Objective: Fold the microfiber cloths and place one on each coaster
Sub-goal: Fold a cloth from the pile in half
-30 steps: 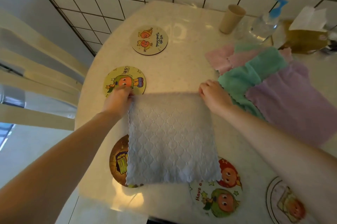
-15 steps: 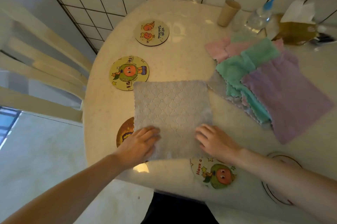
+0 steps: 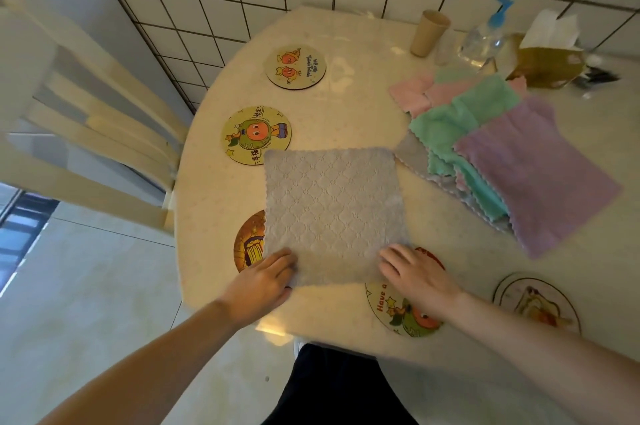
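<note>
A grey microfiber cloth [image 3: 332, 213] lies spread flat on the round table [image 3: 363, 106], covering part of a brown coaster [image 3: 248, 244] and part of a "Have a" coaster [image 3: 398, 310]. My left hand [image 3: 266, 282] rests on its near left corner and my right hand [image 3: 415, 275] on its near right corner, fingers on the fabric. Whether the fingers pinch the cloth is unclear. Three more coasters show: yellow [image 3: 255, 134], far white [image 3: 296, 67], near right [image 3: 536, 303]. A pile of pink, green and purple cloths [image 3: 526, 161] lies to the right.
At the back right stand a paper cup [image 3: 428, 32], a spray bottle [image 3: 485, 38] and a tissue box [image 3: 547, 61]. A pale chair [image 3: 90, 133] stands left of the table. A tiled wall runs behind. The table's near edge is just below my hands.
Both hands moved from the cloth's far corners to its near corners one second ago, then stayed there. The cloth lies flatter and the view has shifted slightly.
</note>
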A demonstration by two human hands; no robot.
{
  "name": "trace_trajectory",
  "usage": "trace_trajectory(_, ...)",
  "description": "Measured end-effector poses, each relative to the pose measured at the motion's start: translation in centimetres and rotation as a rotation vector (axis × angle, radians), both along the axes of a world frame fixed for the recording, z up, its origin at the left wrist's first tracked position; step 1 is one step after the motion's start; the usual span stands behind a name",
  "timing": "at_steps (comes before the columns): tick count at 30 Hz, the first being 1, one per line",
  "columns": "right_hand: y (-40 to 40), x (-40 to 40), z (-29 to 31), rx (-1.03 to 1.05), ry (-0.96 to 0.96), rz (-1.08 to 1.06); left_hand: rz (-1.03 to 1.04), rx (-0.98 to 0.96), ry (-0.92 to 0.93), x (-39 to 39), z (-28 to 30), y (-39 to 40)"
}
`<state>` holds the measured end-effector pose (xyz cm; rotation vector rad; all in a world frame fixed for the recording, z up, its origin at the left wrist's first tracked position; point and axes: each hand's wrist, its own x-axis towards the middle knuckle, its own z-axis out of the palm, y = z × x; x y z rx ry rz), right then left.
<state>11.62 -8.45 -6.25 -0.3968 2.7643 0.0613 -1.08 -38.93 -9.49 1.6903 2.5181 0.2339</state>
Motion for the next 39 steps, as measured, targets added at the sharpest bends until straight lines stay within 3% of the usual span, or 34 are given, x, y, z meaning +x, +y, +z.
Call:
trace_trajectory(4,-0.4,0.4,-0.7,-0.029,0.064,-0.098,0.032,0.055,0.009,0.1,-0.3,0.4)
trace_trajectory(9,-0.6,0.0,-0.9,0.028,0.097,-0.045,-0.01,0.053,0.085,-0.5,-0.4,0.7)
trace_trajectory(15,-1.8,-1.6,0.0,-0.078,0.214,-0.178,0.096,-0.102,0.084,1.2,0.7,2.5)
trace_trajectory(20,-0.5,-3.3,1.8,-0.131,0.217,-0.251,0.138,-0.057,0.107,0.8,1.2,3.2)
trace_trajectory(25,1.8,-3.6,2.8,-0.248,0.153,-0.224,0.157,-0.011,-0.155,-0.8,2.1,1.8)
trace_trajectory(28,3.2,-3.7,3.0,-0.339,0.091,-0.319,0.197,-0.036,-0.269,-2.4,3.2,0.9)
trace_trajectory(33,5.0,-5.8,3.3,-0.532,0.131,-0.547,0.697,0.097,-0.737,-6.5,4.7,1.2)
trace_trajectory(39,7.8,-11.8,3.3,-0.721,0.178,-0.801,1.05,0.423,-0.984,-12.2,5.7,4.0)
